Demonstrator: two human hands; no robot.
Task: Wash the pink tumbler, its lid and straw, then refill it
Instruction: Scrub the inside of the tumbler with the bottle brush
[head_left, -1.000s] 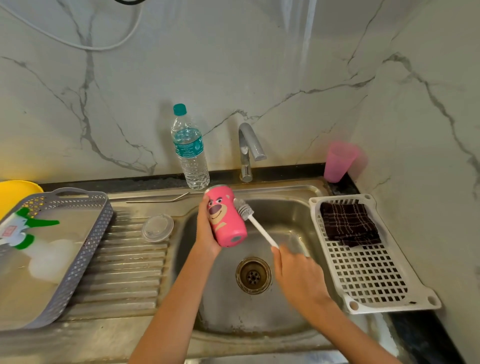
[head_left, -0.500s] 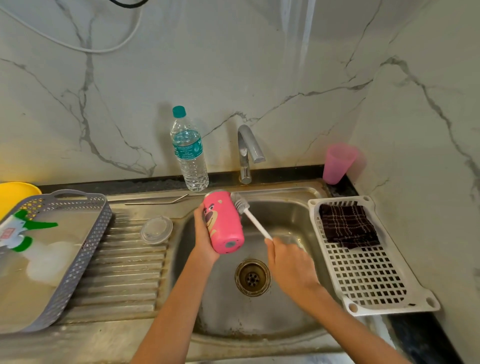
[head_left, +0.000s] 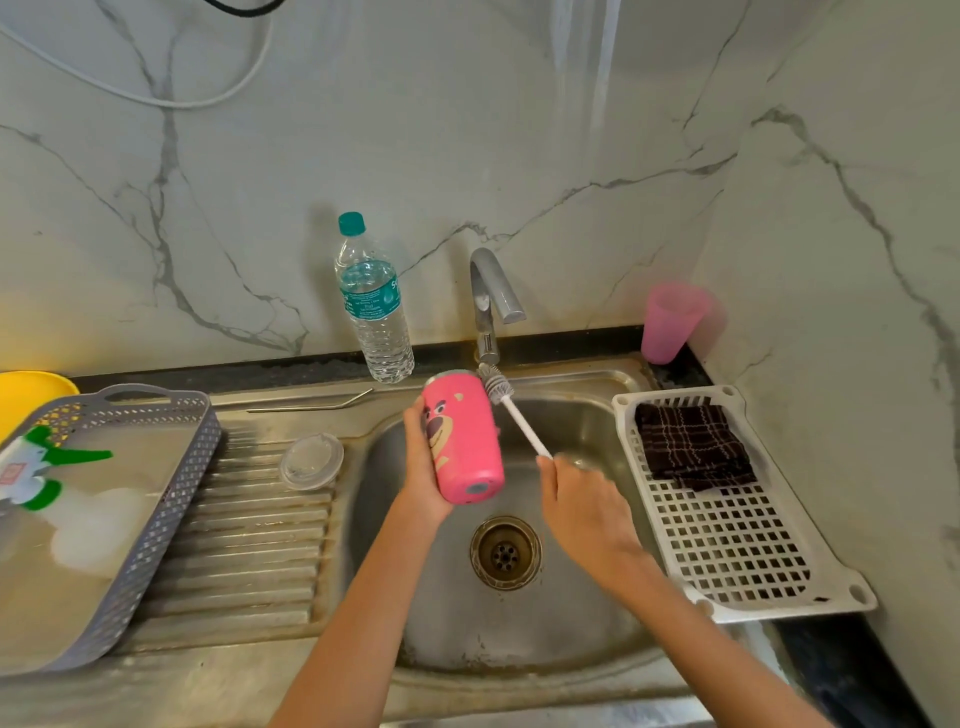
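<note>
Left hand: the left hand (head_left: 423, 467) was wrapped around the pink tumbler (head_left: 462, 436), gripping its side and holding it over the sink (head_left: 597, 410).
Tumbler: it was tilted, base toward the camera, mouth pointing back toward the tap (head_left: 491, 301).
Right hand: the right hand (head_left: 582, 504) was closed on the white handle of a bottle brush (head_left: 511, 408).
Brush: its bristle head sat just beside the tumbler's mouth, at the rim.
Lid: a clear lid (head_left: 311, 461) lay on the ribbed drainboard, left of the basin.
Straw: a metal straw (head_left: 311, 404) lay along the back of the drainboard.
Water bottle: a water bottle (head_left: 373, 306) stood upright by the wall, left of the tap.
</note>
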